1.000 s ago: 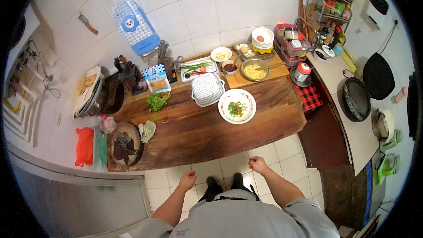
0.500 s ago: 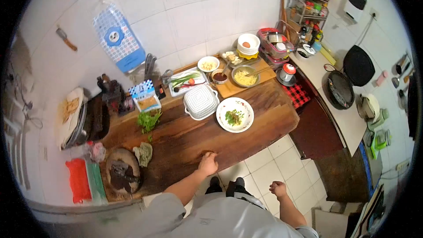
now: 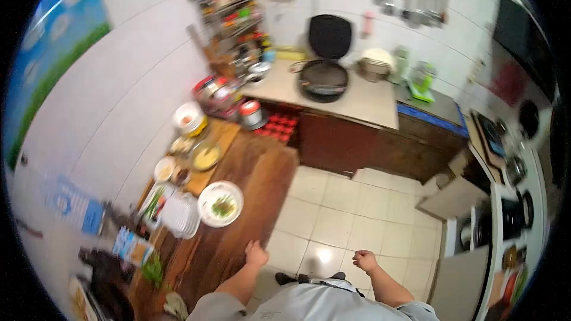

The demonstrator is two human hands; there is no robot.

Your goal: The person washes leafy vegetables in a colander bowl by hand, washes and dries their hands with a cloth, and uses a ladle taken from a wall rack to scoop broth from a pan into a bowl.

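My left hand (image 3: 257,254) is at the front edge of the wooden table (image 3: 238,261), holding nothing; its fingers point forward and look loosely apart, though blurred. Beyond it stands a white bowl (image 3: 206,214) with chopped greens (image 3: 224,206) in the middle. A white perforated basket (image 3: 179,216) lies upside down beside that bowl. My right hand (image 3: 364,260) hangs over the tiled floor, away from any object, with the fingers curled in and nothing visible in them.
A cutting board (image 3: 228,137) carries a metal bowl of yellow shreds (image 3: 206,156). An open electric pan (image 3: 323,80) sits on the far counter (image 3: 279,86). Shelves with pots (image 3: 505,226) stand at the right. Tiled floor (image 3: 333,220) lies between.
My view has swung to the right, so the table shifts left and the far counter and right-hand shelves come into view. My left hand stays by the table edge; my right hand stays over the floor.
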